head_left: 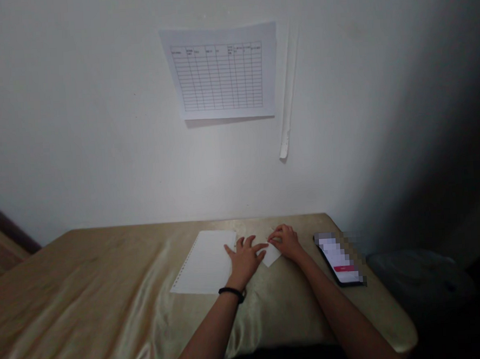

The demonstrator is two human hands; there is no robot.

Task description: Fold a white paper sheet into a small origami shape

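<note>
The left hand [246,259], fingers spread wide, extends its index finger to the small piece of white paper [271,257]. The right hand [285,240], fingers bent and close together, meets the upper edge; whether it grips cannot be told. The piece lies on the gold cloth [121,295], between 1 hole-edged sheet [204,263] and 1 lit phone [339,260].
</note>
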